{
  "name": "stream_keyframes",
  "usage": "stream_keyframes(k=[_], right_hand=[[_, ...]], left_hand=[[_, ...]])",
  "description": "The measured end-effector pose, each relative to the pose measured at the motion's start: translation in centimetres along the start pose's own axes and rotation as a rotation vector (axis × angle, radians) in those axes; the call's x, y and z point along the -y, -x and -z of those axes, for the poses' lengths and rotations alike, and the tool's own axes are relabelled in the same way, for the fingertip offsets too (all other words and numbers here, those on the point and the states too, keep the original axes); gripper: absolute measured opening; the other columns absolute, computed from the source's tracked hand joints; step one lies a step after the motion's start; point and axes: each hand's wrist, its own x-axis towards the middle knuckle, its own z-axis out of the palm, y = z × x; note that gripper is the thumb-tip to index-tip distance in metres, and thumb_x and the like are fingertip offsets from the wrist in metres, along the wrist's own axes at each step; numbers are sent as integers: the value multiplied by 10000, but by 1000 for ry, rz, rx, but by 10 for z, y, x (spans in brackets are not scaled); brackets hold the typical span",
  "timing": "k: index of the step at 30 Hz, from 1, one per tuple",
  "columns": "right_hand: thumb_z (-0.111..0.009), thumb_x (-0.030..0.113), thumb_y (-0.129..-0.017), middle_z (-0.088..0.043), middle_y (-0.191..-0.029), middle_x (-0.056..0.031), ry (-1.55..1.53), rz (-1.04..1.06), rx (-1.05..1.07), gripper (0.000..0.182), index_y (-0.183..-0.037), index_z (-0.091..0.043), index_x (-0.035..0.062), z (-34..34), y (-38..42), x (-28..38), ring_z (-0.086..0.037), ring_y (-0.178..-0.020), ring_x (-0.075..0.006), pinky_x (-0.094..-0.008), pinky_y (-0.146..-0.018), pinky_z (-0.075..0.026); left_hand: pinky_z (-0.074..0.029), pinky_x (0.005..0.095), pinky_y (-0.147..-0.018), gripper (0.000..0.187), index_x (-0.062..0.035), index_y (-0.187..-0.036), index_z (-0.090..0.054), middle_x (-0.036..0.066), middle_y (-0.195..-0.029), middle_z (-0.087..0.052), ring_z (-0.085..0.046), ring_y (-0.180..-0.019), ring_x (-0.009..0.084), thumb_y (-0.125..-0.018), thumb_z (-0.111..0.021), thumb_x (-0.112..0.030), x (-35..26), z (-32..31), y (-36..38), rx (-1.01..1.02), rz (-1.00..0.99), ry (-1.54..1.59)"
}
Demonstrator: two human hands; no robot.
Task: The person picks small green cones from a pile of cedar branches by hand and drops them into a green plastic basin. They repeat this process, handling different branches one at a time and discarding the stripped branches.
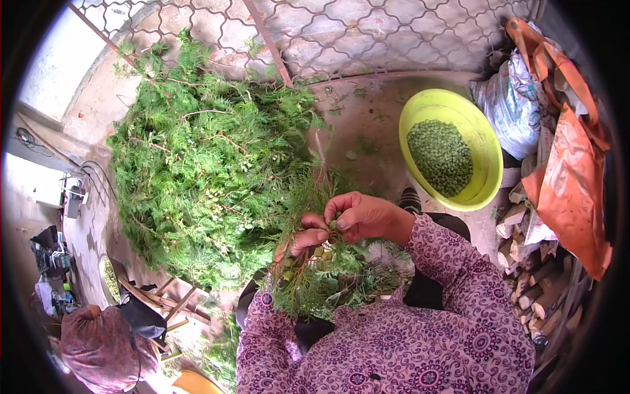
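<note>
My left hand (303, 238) is closed round a leafy green branch (308, 282) that hangs over my lap. My right hand (357, 217) meets it from the right, thumb and fingers pinched on a small green cone (333, 225) at the branch. Round yellowish-green pieces (323, 255) show among the sprigs just below my hands. Beyond my left hand lies a big heap of cut green branches (203, 164). A yellow-green basin (485, 141) at the right holds many small green cones (441, 156).
A metal lattice (367, 33) runs along the back. White sacks (508, 105), an orange sheet (567, 190) and stacked firewood (541, 289) stand at the right. Another person (105, 348) is at the lower left, near wooden stool legs (182, 305) and an orange basin (197, 382).
</note>
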Motion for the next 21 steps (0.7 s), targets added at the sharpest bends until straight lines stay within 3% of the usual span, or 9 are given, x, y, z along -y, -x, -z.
stream_keyframes(k=[3,6,8,12,14,17,19,20,21], right_hand=[[-555,28,-727,-543,-619,-26,-4,-5,16,130,-856,-543,20,-1,0,1,-504,-494,-99,-221,-463,-404],[-579,58,-710,-545,-632,-17,265,19,-158,133,-832,-549,15,-3,-4,9,-504,-507,-76,-212,-464,-401],[-579,82,-690,-540,-646,-13,951,219,-399,116,-777,-563,6,0,-7,18,-516,-552,-82,-224,-491,-406],[-575,97,-674,-553,-656,-27,1223,396,-501,133,-759,-565,-5,10,-11,10,-526,-589,-108,-243,-530,-415],[-585,104,-663,-573,-678,-41,1599,676,-681,158,-775,-576,-7,17,-13,9,-533,-617,-120,-254,-567,-424],[-589,125,-655,-572,-670,-72,1297,727,-920,175,-796,-591,21,28,8,50,-519,-586,-131,-274,-579,-433],[-581,114,-676,-579,-699,-62,1257,847,-1097,169,-820,-595,28,36,30,76,-523,-620,-121,-265,-602,-435],[-580,112,-684,-580,-713,-59,1234,924,-1207,170,-832,-595,30,46,44,85,-521,-640,-112,-258,-612,-434],[-581,120,-682,-585,-728,-82,1240,931,-1292,184,-843,-598,33,65,60,94,-540,-669,-134,-270,-631,-440]], left_hand=[[-420,248,-634,166,-29,-778,-559,47,-747,-563,-518,-684,125,-691,-638,-146,-5,8,0,47,47,-41],[-402,224,-595,147,-36,-798,-556,37,-729,-553,-501,-640,113,-705,-633,-120,-1,-10,-4,-27,32,-10],[-384,202,-563,138,-41,-822,-545,16,-700,-537,-487,-614,95,-722,-626,-91,0,-15,-11,-102,12,42],[-436,216,-615,156,-31,-806,-541,11,-693,-538,-526,-654,93,-715,-640,-110,22,7,-32,-170,27,-39],[-428,210,-602,157,-35,-808,-543,3,-690,-529,-513,-642,85,-717,-641,-118,4,-14,-16,-169,13,-38],[-419,209,-587,174,-43,-833,-542,-6,-699,-508,-491,-627,81,-725,-643,-135,-7,-20,-10,-113,-28,-47],[-415,216,-596,182,-41,-848,-539,-11,-715,-508,-489,-628,90,-731,-639,-138,-14,-23,-6,-326,52,12],[-408,217,-592,176,-44,-841,-538,-23,-716,-503,-475,-617,83,-736,-638,-144,10,-1,-16,-275,-138,126],[-408,217,-592,176,-44,-841,-538,-23,-716,-503,-475,-617,83,-736,-638,-144,15,6,-21,-277,-138,129]])
